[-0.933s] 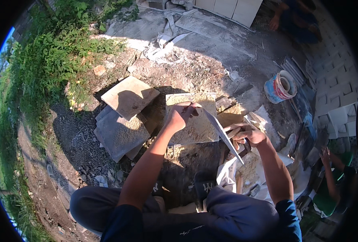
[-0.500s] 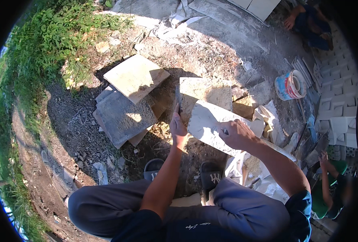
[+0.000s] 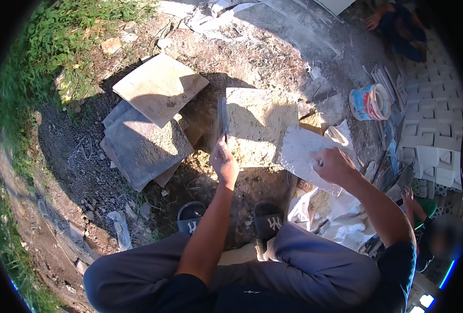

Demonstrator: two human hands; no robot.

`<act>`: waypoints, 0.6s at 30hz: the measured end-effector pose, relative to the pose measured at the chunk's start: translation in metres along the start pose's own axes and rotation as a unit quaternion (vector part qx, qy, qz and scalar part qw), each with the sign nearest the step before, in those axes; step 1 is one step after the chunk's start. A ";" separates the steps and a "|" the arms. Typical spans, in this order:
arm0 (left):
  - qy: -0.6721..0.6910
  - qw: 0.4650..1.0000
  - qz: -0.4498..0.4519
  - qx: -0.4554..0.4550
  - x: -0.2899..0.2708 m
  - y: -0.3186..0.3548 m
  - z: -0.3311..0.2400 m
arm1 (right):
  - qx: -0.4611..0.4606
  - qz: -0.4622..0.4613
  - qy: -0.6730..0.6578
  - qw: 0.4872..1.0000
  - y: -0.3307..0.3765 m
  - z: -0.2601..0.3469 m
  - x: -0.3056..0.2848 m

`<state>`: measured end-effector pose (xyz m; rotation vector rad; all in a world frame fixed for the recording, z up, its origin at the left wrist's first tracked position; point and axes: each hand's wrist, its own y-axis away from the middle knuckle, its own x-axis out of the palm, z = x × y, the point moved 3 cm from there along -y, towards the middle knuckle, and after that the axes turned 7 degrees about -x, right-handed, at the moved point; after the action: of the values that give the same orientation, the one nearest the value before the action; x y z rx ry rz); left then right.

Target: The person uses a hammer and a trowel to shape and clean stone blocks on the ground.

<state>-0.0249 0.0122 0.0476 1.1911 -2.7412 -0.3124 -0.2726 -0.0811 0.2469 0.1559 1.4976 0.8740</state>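
My left hand (image 3: 224, 163) is closed around the lower end of a thin grey flat strip (image 3: 222, 116), held upright along the left edge of a rough square slab (image 3: 260, 125). The strip's kind is unclear. The slab is pale and sandy, partly in my shadow. In my right hand (image 3: 336, 166) is a wide flat trowel (image 3: 298, 151), its plate smeared white and its edge jagged; the fingers hide its handle. The trowel's plate overlaps the slab's lower right corner; I cannot tell whether they touch.
At left lie stacked slabs, a tan one (image 3: 156, 86) above a grey one (image 3: 148, 143). A bucket (image 3: 364, 103) stands at right, near pale blocks (image 3: 429, 128). White sheeting (image 3: 341, 219) lies near my sandals (image 3: 268, 219). Two other people crouch at the right edge.
My right hand has moved right with the trowel, uncovering more of the slab. My left hand stays by the slab's left edge. The whole view has shifted slightly.
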 end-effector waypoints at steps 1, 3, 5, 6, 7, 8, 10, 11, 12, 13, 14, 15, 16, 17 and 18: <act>-0.060 0.998 0.009 -0.026 0.004 0.006 -0.003 | 0.031 -0.002 -0.031 0.999 -0.001 0.005 -0.002; -0.054 0.998 -0.014 -0.037 -0.005 0.002 0.016 | 0.008 0.009 -0.071 0.997 -0.022 0.032 0.006; -0.037 0.997 -0.049 -0.049 -0.015 -0.006 0.047 | -0.054 0.017 -0.102 0.993 -0.045 0.057 0.021; -0.032 0.996 -0.060 -0.053 -0.020 -0.010 0.062 | -0.093 0.015 -0.099 0.991 -0.054 0.064 0.029; -0.176 0.973 -0.109 0.104 -0.043 -0.019 0.068 | -0.096 0.039 -0.092 0.990 -0.060 0.074 0.029; -0.242 0.947 -0.115 0.175 -0.041 -0.015 0.064 | -0.077 -0.013 -0.082 0.994 -0.060 0.056 0.043; -0.132 0.989 -0.043 0.049 -0.017 -0.001 0.040 | -0.036 0.008 -0.107 0.994 -0.041 0.001 0.044; -0.036 0.998 0.009 -0.046 -0.005 0.001 0.027 | -0.023 0.013 -0.116 0.993 -0.029 -0.021 0.043; 0.048 0.988 0.038 -0.144 0.001 0.004 0.016 | 0.000 -0.011 -0.112 0.994 -0.017 -0.037 0.044; 0.088 0.992 0.044 -0.082 0.005 0.004 0.004 | 0.025 -0.036 -0.107 0.993 -0.009 -0.050 0.046; 0.128 0.990 0.051 -0.019 0.010 0.006 -0.007 | 0.025 -0.039 -0.102 0.994 -0.003 -0.049 0.038; 0.107 0.994 0.025 0.000 0.006 0.007 -0.011 | 0.025 -0.049 -0.106 0.993 0.003 -0.037 0.031; 0.107 0.994 0.026 0.000 0.004 0.005 -0.009 | 0.025 -0.060 -0.110 0.992 0.007 -0.030 0.028; 0.023 1.000 0.008 -0.004 -0.001 0.002 -0.008 | -0.016 -0.111 -0.152 0.982 0.007 -0.019 0.028; 0.010 1.000 0.009 -0.019 -0.002 0.000 -0.005 | -0.018 -0.111 -0.154 0.982 0.009 -0.010 0.029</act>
<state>-0.0224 0.0126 0.0525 1.1540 -2.7140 -0.3466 -0.2899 -0.0615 0.2279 0.0893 1.1837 0.6638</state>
